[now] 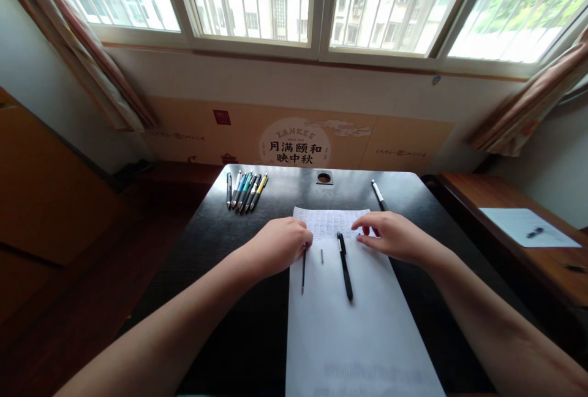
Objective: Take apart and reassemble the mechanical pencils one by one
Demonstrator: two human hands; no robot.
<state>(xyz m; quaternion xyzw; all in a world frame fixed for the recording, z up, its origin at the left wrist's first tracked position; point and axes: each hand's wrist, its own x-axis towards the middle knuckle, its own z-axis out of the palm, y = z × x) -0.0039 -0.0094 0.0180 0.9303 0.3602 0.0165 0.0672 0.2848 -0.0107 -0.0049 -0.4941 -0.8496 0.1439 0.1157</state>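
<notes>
My left hand point(287, 241) is closed at the left edge of the white paper point(367, 323). From under its fingers a thin dark pen refill point(303, 273) points down toward me. My right hand point(388, 234) hovers at the paper's right edge, thumb and forefinger apart, with a tiny dark speck near the fingertips too small to name. Between the hands lies a black pen point(344, 268), slightly tilted on the sheet. Left of that pen rests a short thin grey piece point(322, 256), like a small spring. Beyond, a sheet with rows of writing point(331, 220) shows.
Several pens point(245, 192) lie side by side at the far left of the black desk point(220, 311). A white and black pen point(379, 193) lies at the far right. Near the back edge is a cable hole point(324, 178). Another paper point(509, 225) lies on a brown side table point(482, 192).
</notes>
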